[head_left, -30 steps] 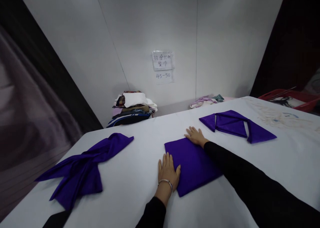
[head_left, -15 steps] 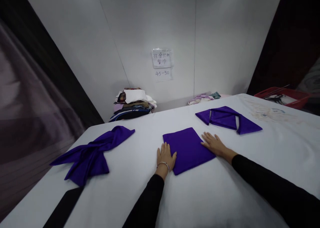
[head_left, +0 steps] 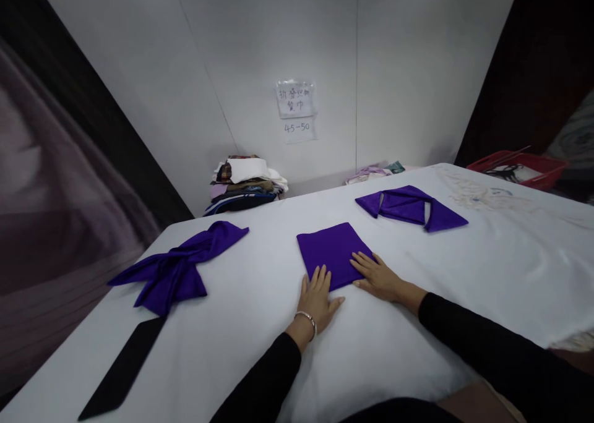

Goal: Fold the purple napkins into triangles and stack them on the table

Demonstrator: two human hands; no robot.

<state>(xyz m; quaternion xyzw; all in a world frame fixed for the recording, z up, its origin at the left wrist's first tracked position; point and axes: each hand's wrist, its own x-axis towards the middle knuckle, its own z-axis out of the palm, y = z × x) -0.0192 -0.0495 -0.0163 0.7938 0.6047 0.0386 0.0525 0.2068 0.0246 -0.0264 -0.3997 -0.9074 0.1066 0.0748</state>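
White panelling makes up the far wall [head_left: 403, 70], its top cut off. White cloth covers the tabletop [head_left: 250, 349], whose near edge is partly hidden by the person's black-clothed body and sleeves. At far left hangs a pinkish curtain [head_left: 60, 206], too blurred to make out its pattern.

On the left of the tabletop lies a crumpled purple cloth [head_left: 179, 262], its layers bunched so that some edges are lost in the folds. At far right on the tabletop is a purple cloth folded into points [head_left: 403, 205]. Between them, nearer the person, the purple square [head_left: 329, 250] lies flat, its near right corner covered by fingers.

Beyond the far edge, a stack of fabrics [head_left: 245, 185] has its base hidden; at far right, a red basket [head_left: 547, 177] holds dark and pale items hard to identify. A black strip [head_left: 125, 367] touches the crumpled cloth's near end.

Both hands are open and grip nothing: the right hand [head_left: 375, 277] rests flat on the square's near right corner, the left hand [head_left: 318, 299] on its near left edge. A bracelet [head_left: 312, 319] circles the left wrist.
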